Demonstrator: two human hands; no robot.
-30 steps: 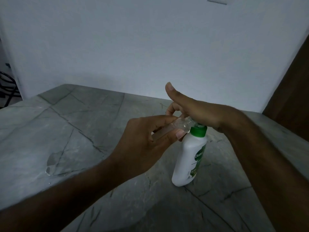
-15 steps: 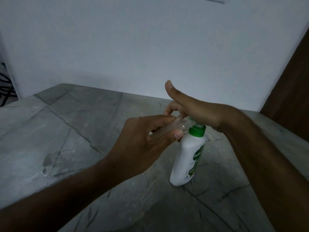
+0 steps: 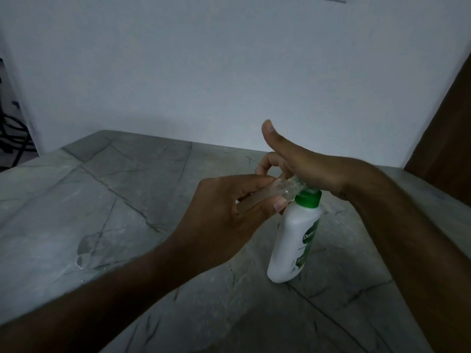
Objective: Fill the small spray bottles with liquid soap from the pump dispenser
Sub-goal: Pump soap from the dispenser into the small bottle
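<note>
- Clear plastic spray bottle (image 3: 270,197): light, likely slippery; left hand (image 3: 224,217) fingers pinch its barrel, mouth tilted at the nozzle.
- White pump dispenser (image 3: 295,238) stands on the bench (image 3: 102,200); right hand (image 3: 300,166) presses its top, fingers curled, thumb raised.

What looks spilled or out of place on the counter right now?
A clear wet patch lies on the grey counter, left of the left hand and well apart from the white pump dispenser. It looks like spilled liquid; what liquid, I cannot tell. The dispenser stands upright.
</note>
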